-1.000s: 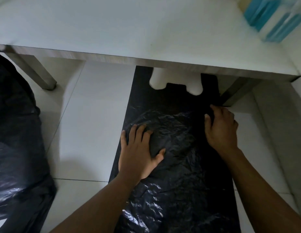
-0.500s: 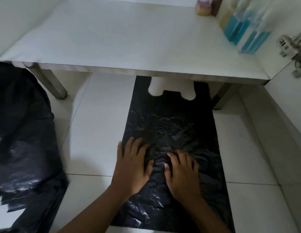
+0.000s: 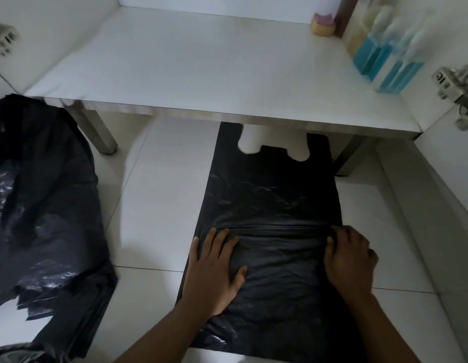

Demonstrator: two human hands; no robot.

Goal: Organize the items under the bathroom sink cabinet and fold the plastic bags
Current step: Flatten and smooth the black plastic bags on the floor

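A black plastic bag [image 3: 274, 189] lies flat on the white tile floor, its handles reaching under the cabinet shelf. A horizontal ridge crosses the bag just beyond my fingers. My left hand [image 3: 214, 268] rests flat on the bag's left side with its fingers spread and straight. My right hand [image 3: 349, 258] sits at the bag's right edge, its fingers curled over the end of the ridge and pinching the plastic there.
A heap of other black bags [image 3: 44, 205] lies on the floor at the left. The white cabinet shelf [image 3: 201, 74] holds blue liquid bottles [image 3: 384, 61] and a small pink-topped item [image 3: 323, 24] at the back right. Metal legs [image 3: 102, 134] and a door hinge [image 3: 458, 85] flank the opening.
Both hands have slid apart toward the bag's two edges, and a horizontal ridge has formed in the plastic. The view has lifted to show more of the shelf.
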